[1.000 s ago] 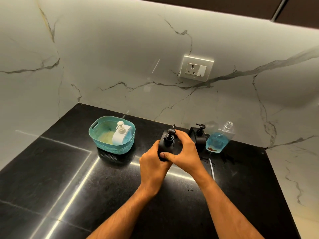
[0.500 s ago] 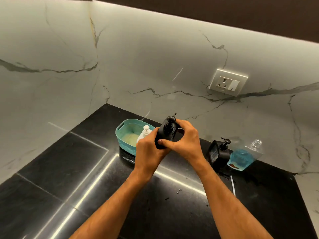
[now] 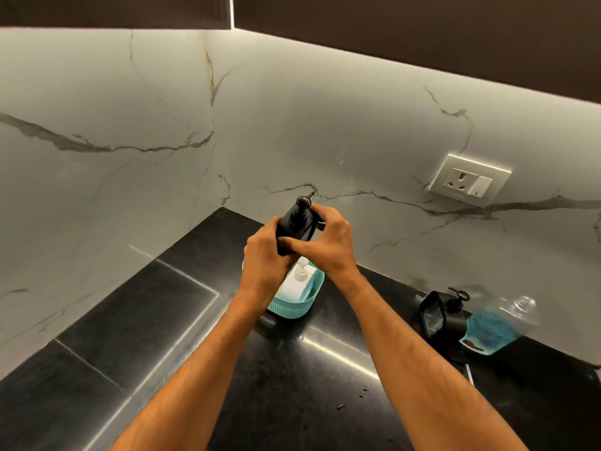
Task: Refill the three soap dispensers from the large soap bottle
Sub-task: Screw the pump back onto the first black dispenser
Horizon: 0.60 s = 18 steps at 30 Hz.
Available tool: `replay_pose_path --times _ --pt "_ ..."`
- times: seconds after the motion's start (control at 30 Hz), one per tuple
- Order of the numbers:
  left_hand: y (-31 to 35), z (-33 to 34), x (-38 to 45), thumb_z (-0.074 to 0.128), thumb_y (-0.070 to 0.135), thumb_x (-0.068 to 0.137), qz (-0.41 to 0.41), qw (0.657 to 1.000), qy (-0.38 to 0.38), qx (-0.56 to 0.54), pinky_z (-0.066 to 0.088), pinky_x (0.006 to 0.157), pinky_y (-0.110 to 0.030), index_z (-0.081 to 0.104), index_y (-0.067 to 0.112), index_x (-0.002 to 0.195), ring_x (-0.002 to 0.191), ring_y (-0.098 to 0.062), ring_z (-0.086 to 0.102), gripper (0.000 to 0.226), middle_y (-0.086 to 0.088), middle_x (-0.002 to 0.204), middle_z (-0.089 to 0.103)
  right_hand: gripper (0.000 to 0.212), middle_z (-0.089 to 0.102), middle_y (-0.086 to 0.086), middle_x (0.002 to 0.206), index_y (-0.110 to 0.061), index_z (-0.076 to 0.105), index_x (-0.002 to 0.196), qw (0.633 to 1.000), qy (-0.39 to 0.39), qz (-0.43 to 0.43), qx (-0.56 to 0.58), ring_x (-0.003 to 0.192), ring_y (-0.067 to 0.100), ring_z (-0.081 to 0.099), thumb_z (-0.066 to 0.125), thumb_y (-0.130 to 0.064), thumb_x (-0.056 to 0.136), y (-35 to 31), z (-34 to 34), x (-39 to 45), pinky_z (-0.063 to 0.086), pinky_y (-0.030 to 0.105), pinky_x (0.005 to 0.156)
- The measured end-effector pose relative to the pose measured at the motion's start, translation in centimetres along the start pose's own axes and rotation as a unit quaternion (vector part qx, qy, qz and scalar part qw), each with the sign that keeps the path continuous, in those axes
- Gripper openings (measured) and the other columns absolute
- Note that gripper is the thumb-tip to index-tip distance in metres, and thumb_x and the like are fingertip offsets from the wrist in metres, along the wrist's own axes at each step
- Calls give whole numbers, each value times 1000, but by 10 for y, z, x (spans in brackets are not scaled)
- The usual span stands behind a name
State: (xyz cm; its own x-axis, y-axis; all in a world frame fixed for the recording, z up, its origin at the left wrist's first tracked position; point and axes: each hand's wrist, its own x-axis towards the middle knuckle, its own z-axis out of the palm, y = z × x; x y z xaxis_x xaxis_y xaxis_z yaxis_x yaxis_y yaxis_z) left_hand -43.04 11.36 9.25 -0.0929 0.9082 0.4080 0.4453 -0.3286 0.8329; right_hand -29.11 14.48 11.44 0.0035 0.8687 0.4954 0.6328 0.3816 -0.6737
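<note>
Black pump dispenser (image 3: 295, 222) held up off the counter, in front of the marble corner, directly above the teal basket (image 3: 294, 308). Tilted slightly, pump head (image 3: 303, 201) on top, nozzle pointing up-right.
Left hand (image 3: 264, 260) wrapped round the lower body, fingers curled tight on it. Right hand (image 3: 328, 237) gripping the upper right side, thumb laid across the front face, fingers curled behind near the pump collar. Both clamped on the same dispenser, hands touching each other at the thumbs.
White pump dispenser (image 3: 298, 281) upright inside the basket, partly hidden by the left wrist. Basket on the black counter (image 3: 146, 320), near the back wall.
Second black dispenser (image 3: 447, 315) standing on the counter well to the right, pump fitted. Touching or just beside it: large clear soap bottle (image 3: 497, 327), leaning toward the wall, cap off, blue liquid filling roughly the lower half.
Thin white stick-like item (image 3: 469, 373) on the counter in front of that bottle; cannot tell what it is. Few small dark specks (image 3: 364, 389) on the counter near the right forearm.
Wall socket with switch (image 3: 468, 180) on the marble backsplash, upper right. Dark cabinet underside (image 3: 422, 27) along the top.
</note>
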Motion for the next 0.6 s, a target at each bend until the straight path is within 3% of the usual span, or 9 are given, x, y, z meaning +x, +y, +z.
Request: replay_pose_path --times 0.27,0.4,0.6 --pt "-42 5 19 83 7 78 -44 999 -15 20 62 81 -38 64 20 122 88 -5 69 49 11 99 70 74 67 1 106 -14 69 121 999 -40 31 -11 100 16 63 93 -50 61 21 40 15 57 38 90" --pt "-61 13 24 77 6 79 -71 996 -36 31 61 80 -42 62 18 122 91 -14 69 47 4 104 70 72 67 0 104 -16 69 117 997 -59 46 -21 98 14 62 90 -54 60 36 54 17 56 34 88" --pt "-85 29 21 75 11 79 -95 991 -77 63 48 74 -17 61 13 127 95 -14 66 50 3 107 70 68 64 -4 98 -21 70 110 988 -106 93 -58 93 12 60 89 -60 57 64 70 9 55 32 83"
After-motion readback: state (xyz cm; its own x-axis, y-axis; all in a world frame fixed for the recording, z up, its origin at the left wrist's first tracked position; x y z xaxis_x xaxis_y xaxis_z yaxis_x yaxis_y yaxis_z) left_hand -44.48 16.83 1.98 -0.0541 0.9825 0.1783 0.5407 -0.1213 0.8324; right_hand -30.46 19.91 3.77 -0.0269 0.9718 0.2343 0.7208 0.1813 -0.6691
